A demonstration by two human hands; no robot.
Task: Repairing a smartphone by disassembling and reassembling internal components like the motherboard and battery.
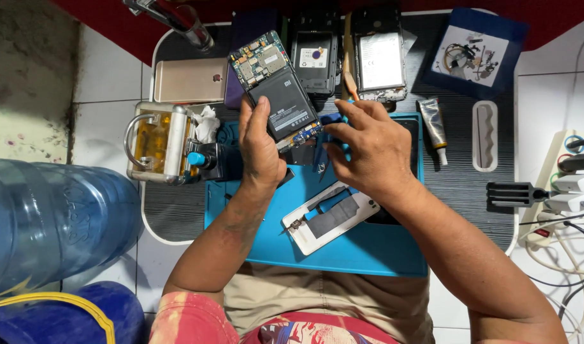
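Observation:
My left hand [260,143] grips an opened phone [276,86] with its back cover off, so the circuit board and black battery show. It is tilted up above the blue work mat [368,245]. My right hand [368,150] pinches a small blue tool [333,119] against the phone's lower edge. A white phone back cover [330,216] with a dark patch lies on the mat below both hands.
Behind stand two more opened phones [314,57] [380,57] and a gold phone [190,79]. A glue tube [434,124], a parts tray [473,54], a yellow-glass device [158,143], a water bottle [56,220] and a power strip [562,185] surround the small table.

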